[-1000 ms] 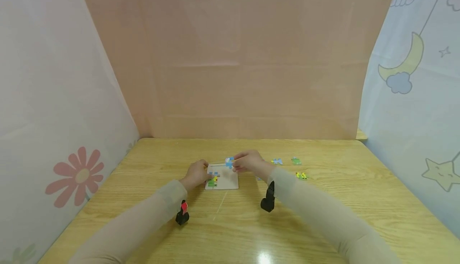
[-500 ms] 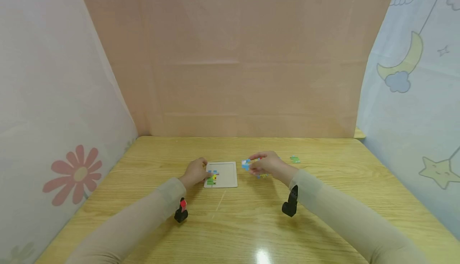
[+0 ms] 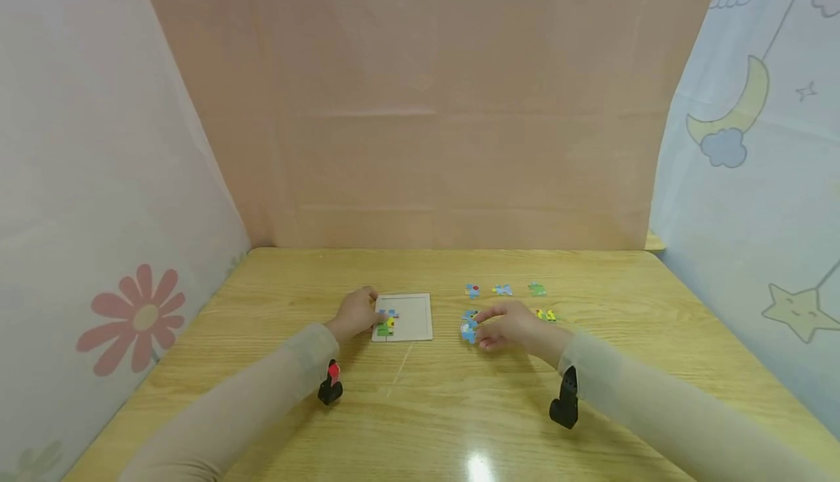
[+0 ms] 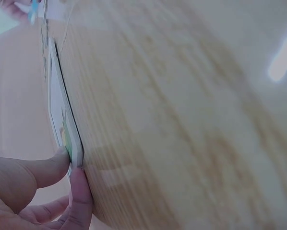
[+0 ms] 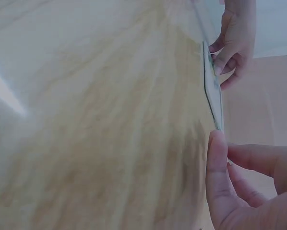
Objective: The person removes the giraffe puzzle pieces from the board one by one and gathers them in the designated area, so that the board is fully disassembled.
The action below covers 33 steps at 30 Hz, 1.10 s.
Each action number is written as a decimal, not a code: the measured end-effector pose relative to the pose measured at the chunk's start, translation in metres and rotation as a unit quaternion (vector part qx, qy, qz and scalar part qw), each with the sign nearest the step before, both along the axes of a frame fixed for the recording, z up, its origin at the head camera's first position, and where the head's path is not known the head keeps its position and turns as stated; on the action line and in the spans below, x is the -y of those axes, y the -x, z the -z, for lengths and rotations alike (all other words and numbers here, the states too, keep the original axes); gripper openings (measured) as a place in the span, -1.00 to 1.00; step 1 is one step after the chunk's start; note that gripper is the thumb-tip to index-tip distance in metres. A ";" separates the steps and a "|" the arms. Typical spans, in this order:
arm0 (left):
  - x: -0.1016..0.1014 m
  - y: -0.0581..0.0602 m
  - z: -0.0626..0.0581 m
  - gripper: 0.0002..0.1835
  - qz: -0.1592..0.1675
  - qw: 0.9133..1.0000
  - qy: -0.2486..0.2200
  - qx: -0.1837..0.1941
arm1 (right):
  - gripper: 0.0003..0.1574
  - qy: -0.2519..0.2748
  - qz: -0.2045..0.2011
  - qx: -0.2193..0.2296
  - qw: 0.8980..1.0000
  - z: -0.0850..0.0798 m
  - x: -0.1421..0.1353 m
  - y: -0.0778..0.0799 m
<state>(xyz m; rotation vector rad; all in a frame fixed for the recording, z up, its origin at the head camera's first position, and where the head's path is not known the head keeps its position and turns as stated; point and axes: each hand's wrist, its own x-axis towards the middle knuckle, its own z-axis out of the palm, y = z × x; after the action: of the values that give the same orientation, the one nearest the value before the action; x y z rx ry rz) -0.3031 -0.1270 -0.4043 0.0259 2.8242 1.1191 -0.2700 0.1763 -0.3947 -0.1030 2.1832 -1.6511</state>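
Observation:
My left hand (image 3: 355, 313) grips the left edge of a white puzzle tray (image 3: 421, 319), thumb on top and fingers at the side. In the tray's left part lie joined puzzle pieces (image 3: 386, 327) in blue, yellow and green, partly under the thumb. To the right of the tray, my right hand (image 3: 514, 327) pinches a blue and white puzzle piece (image 3: 468, 332) low over the table. Just behind it lies another blue piece (image 3: 469, 315). The left wrist view shows the blue held piece (image 4: 34, 11) edge-on; in the right wrist view the fingers mostly hide it.
Loose puzzle pieces lie behind the right hand: a blue one with a red spot (image 3: 472, 291), a light blue one (image 3: 503, 290), a green one (image 3: 537, 289) and a yellow one (image 3: 546, 315). Fabric screens (image 3: 420, 103) stand around the wooden table (image 3: 420, 424).
My right hand has carried the blue and white piece from over the tray's back right corner rightward and toward me, down near the table. The left hand stays on the tray.

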 end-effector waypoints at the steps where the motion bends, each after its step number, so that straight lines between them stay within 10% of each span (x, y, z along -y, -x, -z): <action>1: -0.001 0.000 0.000 -0.49 0.001 1.000 0.005 -0.001 | -0.52 0.000 0.001 0.005 1.000 0.001 -0.003 -0.002; 33: 0.002 0.003 -0.002 -0.48 0.008 1.000 0.010 0.010 | -0.63 -0.042 -0.019 -0.004 0.999 0.012 -0.016 -0.010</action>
<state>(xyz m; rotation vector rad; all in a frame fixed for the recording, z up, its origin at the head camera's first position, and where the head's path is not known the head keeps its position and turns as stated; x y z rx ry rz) -0.3059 -0.1286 -0.4024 0.0347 2.8122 1.0811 -0.2596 0.1924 -0.4065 -0.1263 2.2393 -1.5378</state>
